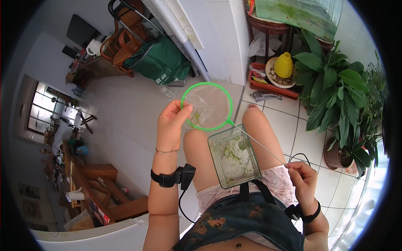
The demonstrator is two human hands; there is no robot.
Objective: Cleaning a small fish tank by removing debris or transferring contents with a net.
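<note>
A round aquarium net (213, 100) with a green rim and sheer mesh hangs level above my knees. My left hand (173, 120) pinches its rim on the left side between thumb and fingers. Beside that thumb, thin green water plant strands (196, 118) lie on the mesh. The net's thin wire handle (259, 142) slants down to the right, and my right hand (303, 175) grips its far end. Between my thighs rests a small rectangular glass tank (211, 161), holding green water plant stems (234, 153) and a rounded object (242, 144) that I cannot make out.
At right stand a large leafy potted plant (337, 81), a red-brown planter trough (276, 88) and a yellow watering bottle (283, 65). A bigger aquarium (295, 14) sits on a wooden stand (267, 29). A green shopping trolley bag (163, 61) and a plastic bottle (166, 91) lie ahead.
</note>
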